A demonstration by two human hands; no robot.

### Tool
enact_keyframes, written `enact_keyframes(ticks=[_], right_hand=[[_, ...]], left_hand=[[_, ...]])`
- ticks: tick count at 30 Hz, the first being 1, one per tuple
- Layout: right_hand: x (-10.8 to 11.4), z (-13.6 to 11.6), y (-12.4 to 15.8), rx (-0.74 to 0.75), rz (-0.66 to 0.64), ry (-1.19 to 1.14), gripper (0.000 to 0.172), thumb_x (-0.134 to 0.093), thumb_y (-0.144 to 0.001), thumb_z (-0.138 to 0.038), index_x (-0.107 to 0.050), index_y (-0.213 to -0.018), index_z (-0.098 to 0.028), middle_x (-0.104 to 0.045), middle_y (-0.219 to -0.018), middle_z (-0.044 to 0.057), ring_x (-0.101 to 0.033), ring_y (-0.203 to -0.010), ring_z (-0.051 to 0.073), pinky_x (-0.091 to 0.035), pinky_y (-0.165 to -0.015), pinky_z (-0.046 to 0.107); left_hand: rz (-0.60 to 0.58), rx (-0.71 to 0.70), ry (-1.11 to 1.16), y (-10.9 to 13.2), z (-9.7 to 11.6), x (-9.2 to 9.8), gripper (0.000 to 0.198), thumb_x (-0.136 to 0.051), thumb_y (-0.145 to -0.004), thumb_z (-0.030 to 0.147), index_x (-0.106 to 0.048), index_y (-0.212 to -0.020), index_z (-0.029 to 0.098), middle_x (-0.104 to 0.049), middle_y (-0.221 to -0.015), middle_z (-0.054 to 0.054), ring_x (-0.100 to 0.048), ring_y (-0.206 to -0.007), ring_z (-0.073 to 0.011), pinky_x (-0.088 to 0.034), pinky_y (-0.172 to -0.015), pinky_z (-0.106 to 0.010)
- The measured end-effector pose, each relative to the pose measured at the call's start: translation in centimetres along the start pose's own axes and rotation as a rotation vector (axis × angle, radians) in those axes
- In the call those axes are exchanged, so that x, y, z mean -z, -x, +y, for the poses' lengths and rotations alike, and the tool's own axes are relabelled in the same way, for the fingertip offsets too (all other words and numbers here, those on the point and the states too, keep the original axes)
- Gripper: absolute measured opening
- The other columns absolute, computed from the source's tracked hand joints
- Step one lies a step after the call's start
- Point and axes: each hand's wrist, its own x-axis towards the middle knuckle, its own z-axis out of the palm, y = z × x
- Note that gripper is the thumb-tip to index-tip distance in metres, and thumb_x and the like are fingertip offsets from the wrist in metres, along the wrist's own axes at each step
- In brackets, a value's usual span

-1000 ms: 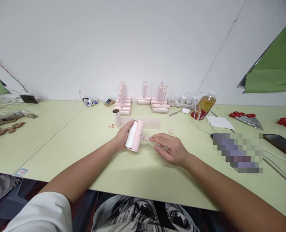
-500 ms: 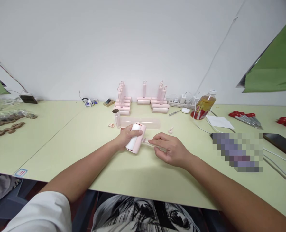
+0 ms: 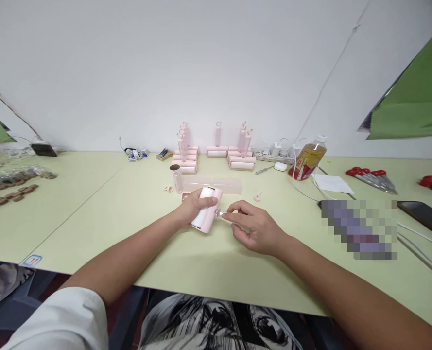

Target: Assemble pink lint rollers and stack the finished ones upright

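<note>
My left hand (image 3: pixel 193 209) is wrapped round the pink and white head of a lint roller (image 3: pixel 209 221), thumb on top, just above the table. From the head's right side sticks out a short pale, clear stem (image 3: pixel 221 214). The fingers of my right hand (image 3: pixel 257 226) pinch this stem; its far end is hidden by the hand. Behind the roller stand a clear tube with a dark open top (image 3: pixel 178 181) and a translucent pink piece lying flat (image 3: pixel 230 186). Small pink parts lie at left (image 3: pixel 168 189) and right (image 3: pixel 257 196).
Several upright pink lint rollers (image 3: pixel 242 163) stand along the wall. A drink bottle (image 3: pixel 308 158), a screwdriver (image 3: pixel 264 170), white paper (image 3: pixel 332 183), cables and red-handled tools (image 3: pixel 371 177) are at right. A blurred-out phone-like object (image 3: pixel 357 231) lies nearer. Brown pieces (image 3: pixel 8 198) lie far left.
The lint roller and my left hand have shifted very slightly to the right. My right fingers have curled and slid a little closer to the head along the stem.
</note>
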Motion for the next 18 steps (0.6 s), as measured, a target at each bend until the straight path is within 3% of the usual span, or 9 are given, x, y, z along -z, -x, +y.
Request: enact_keyframes(ticks=[6,11,13,15,16,18], right_hand=[[0.3,-0.3,-0.1,0.003,0.007,-0.043,0.029,-0.050,-0.080,-0.008,-0.067,-0.098,-0.022,-0.065,-0.091,0.007,-0.063,-0.072,0.016,-0.052,-0.062,0.028],[0.5,0.4,-0.4,-0.062,0.037,-0.177,0.027,-0.056,-0.085,-0.028,-0.062,-0.111,-0.021,-0.063,-0.098,0.009,-0.062,-0.080,0.019,-0.053,-0.070,0.033],[0.9,1.9,-0.4,-0.167,0.131,-0.245,0.032,-0.050,-0.089,-0.040,-0.062,-0.112,-0.020,-0.062,-0.096,0.009,-0.061,-0.077,0.020,-0.052,-0.071,0.035],[1.6,4.1,-0.2,-0.360,0.254,-0.165,0.034,-0.043,-0.092,-0.041,-0.065,-0.106,-0.019,-0.062,-0.094,0.009,-0.061,-0.080,0.021,-0.052,-0.073,0.036],[1.9,5.3,0.0,-0.482,0.271,-0.052,0.032,-0.047,-0.090,-0.040,-0.066,-0.103,-0.018,-0.062,-0.098,0.010,-0.061,-0.082,0.022,-0.051,-0.074,0.036],[2.5,7.4,0.5,-0.691,0.161,0.184,0.031,-0.057,-0.082,-0.033,-0.068,-0.105,-0.016,-0.061,-0.107,0.014,-0.060,-0.091,0.026,-0.049,-0.078,0.039]], left_hand=[[-0.026,-0.040,0.033,0.2,-1.1,-1.7,0.038,-0.076,-0.065,0.035,-0.052,-0.089,0.019,-0.059,-0.070,0.003,-0.057,-0.061,-0.0133,-0.043,-0.056,-0.024],[-0.004,-0.077,0.016,0.2,-0.4,-1.2,0.043,-0.079,-0.064,0.037,-0.051,-0.091,0.018,-0.061,-0.068,0.001,-0.058,-0.057,-0.0144,-0.045,-0.053,-0.025],[0.030,-0.106,0.046,0.0,0.2,-0.6,0.043,-0.077,-0.066,0.038,-0.050,-0.092,0.018,-0.062,-0.068,0.000,-0.059,-0.055,-0.0153,-0.047,-0.053,-0.027],[0.063,-0.126,0.085,-0.2,0.6,-0.1,0.042,-0.076,-0.068,0.038,-0.050,-0.094,0.018,-0.062,-0.068,0.000,-0.059,-0.054,-0.0147,-0.049,-0.053,-0.028],[0.081,-0.126,0.102,-0.3,0.6,0.1,0.043,-0.076,-0.067,0.038,-0.051,-0.095,0.018,-0.062,-0.069,0.000,-0.059,-0.054,-0.0142,-0.050,-0.053,-0.028],[0.117,-0.117,0.121,-0.5,0.6,0.5,0.045,-0.077,-0.066,0.037,-0.051,-0.096,0.018,-0.063,-0.070,0.000,-0.059,-0.053,-0.0138,-0.050,-0.052,-0.028]])
